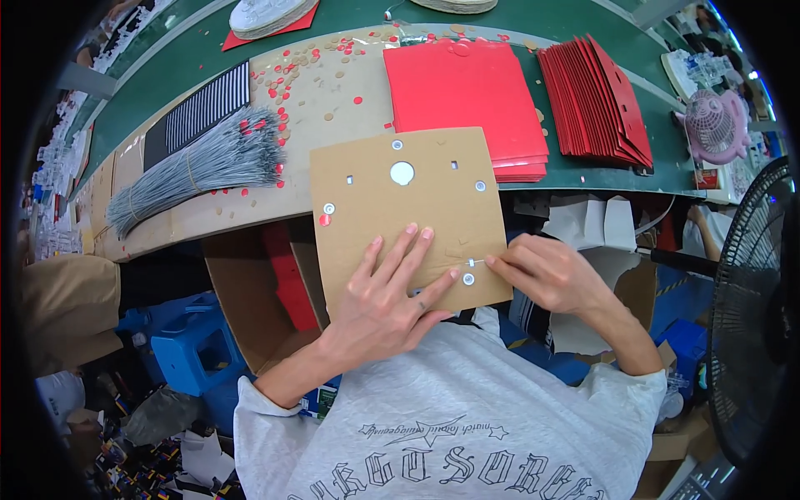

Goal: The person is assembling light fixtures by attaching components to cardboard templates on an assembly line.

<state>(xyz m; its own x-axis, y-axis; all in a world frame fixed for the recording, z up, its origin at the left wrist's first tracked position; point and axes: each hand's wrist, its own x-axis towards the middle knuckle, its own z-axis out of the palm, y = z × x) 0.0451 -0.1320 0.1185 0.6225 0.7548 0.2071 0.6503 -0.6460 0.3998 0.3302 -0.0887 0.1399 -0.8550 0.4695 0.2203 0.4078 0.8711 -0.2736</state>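
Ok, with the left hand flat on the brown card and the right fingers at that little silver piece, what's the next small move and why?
Probably press the small silver piece through the brown card: the right hand pinches it at the card's lower right edge, just above an eyelet, while the left hand pins the card flat.

Head-worn fisheye view, looking steeply down from close above the hands.

The single camera sits on the person's head and faces forward and down, so the grey-shirted chest fills the lower edge and both forearms come up from it to the left hand (385, 292) and right hand (546, 273) near the middle. It is close: the hands and the brown card sheet (404, 208) under them take the centre. Beyond the hands the green tabletop (583, 179) curves across the upper part, its straight edge bent by the lens. To the right of the hands a black fan (754, 317) meets the dark round rim. There is no second view to share the scene.
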